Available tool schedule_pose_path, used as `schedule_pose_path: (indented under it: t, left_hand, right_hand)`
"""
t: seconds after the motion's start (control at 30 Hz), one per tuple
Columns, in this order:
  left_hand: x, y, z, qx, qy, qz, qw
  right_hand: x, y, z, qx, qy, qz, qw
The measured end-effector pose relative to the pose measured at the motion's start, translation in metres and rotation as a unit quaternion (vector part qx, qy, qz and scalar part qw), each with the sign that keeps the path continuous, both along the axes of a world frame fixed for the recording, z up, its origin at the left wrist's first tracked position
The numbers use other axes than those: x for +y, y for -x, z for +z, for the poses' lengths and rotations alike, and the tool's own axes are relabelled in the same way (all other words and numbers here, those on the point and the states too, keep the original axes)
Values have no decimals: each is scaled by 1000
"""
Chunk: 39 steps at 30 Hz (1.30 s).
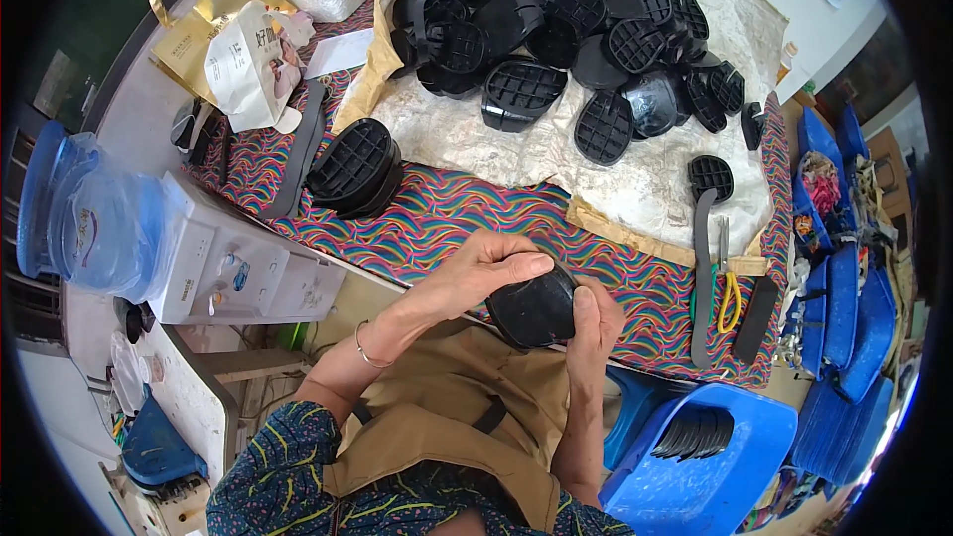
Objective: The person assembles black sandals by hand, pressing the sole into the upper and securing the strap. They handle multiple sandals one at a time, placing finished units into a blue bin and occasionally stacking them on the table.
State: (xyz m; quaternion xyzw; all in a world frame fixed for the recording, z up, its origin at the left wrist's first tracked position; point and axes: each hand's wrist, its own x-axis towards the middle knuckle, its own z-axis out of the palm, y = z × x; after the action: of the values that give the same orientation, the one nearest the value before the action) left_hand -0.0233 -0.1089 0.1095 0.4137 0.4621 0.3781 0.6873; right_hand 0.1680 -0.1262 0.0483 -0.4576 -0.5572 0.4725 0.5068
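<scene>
Both hands hold a black moulded heel-shaped piece (534,308) above my lap, near the table's front edge. My left hand (488,270) grips its upper left rim, thumb lying across the top. My right hand (596,320) is closed on its right side with the thumb pressed on the edge. The smooth, shiny face shows; the underside is hidden. On the table, a stack of similar black pieces (354,167) with gridded hollows stands left of my hands. A large heap of black pieces (526,89) lies on a whitish sack (447,154) farther back.
Yellow-handled scissors (730,300), a long dark strip (703,283) and a black block (756,320) lie on the table's right. A blue bin (769,437) holding dark curved pieces stands at lower right. Left are a water dispenser (248,273) and a gold bag (184,55).
</scene>
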Motion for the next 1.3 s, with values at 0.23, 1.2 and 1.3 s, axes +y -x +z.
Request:
schedule_pose_path:
  t: [0.23, 1.2, 1.3]
  left_hand:
    - [-4, -6, -10, -122, -63, 25, 990]
    - [0, -41, -21, -323, 16, 166, 932]
    - [2, -42, -28, -345, 37, 171, 922]
  right_hand:
    - [-4, 7, -16, 117, 46, -55, 991]
    - [30, 32, 0, 114, -14, -144, 983]
    - [25, 33, 4, 173, -19, -131, 976]
